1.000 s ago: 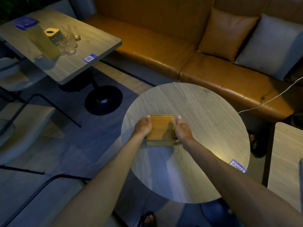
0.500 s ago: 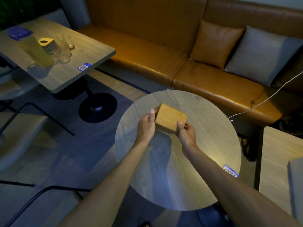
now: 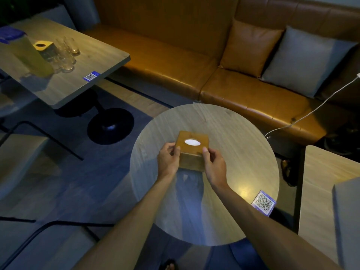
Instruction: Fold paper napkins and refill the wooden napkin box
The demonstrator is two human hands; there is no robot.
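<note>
Square wooden napkin box (image 3: pixel 191 151), tilted on edge with a plain face up half a second ago, now sits over the middle of the round pale-wood table (image 3: pixel 243 145) with its oval slot up and white paper showing, so the refill looks finished. The left hand (image 3: pixel 168 162) and right hand (image 3: pixel 213 166) clasp its near corners, fingers curled around the sides; whether it rests on the table I cannot tell.

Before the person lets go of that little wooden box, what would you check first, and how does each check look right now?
1. Both hands hold the square wooden napkin box, left hand and right hand: ok.
2. Oval slot faces up: ok.
3. White napkin paper shows through the slot: ok.
4. Box fully resting on the round pale wooden table: cannot tell.
5. Box sits well inside the table edge: ok.
6. Box is full: cannot tell.
</note>
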